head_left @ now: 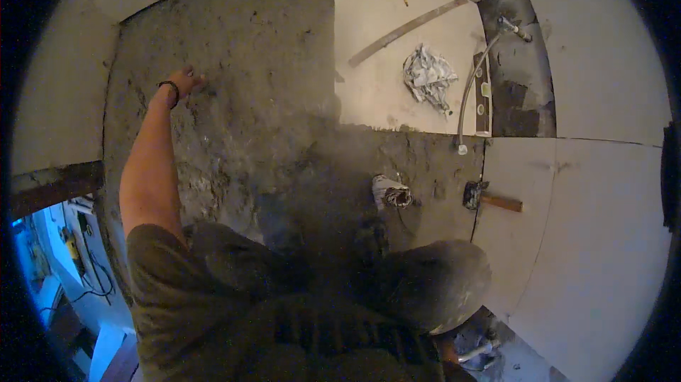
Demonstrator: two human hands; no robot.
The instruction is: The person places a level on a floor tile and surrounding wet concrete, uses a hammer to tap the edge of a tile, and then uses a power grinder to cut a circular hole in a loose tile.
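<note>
My left arm stretches out over the rough grey cement floor, with a dark band round the wrist. My left hand is low over that floor, its fingers slightly bent and apart, with nothing visible held in them. Whether the fingertips touch the cement is hard to make out. No right hand can be made out beside my bent knees. A rolled, crumpled bag lies on the cement in front of my knees. Right of it, a hammer with a wooden handle rests against the pale wall panel.
A large pale tile covers the far right floor, bearing a long strip, crumpled paper and a spirit level. A flexible hose hangs from a wall valve. At left, an opening shows a yellow tool and cables.
</note>
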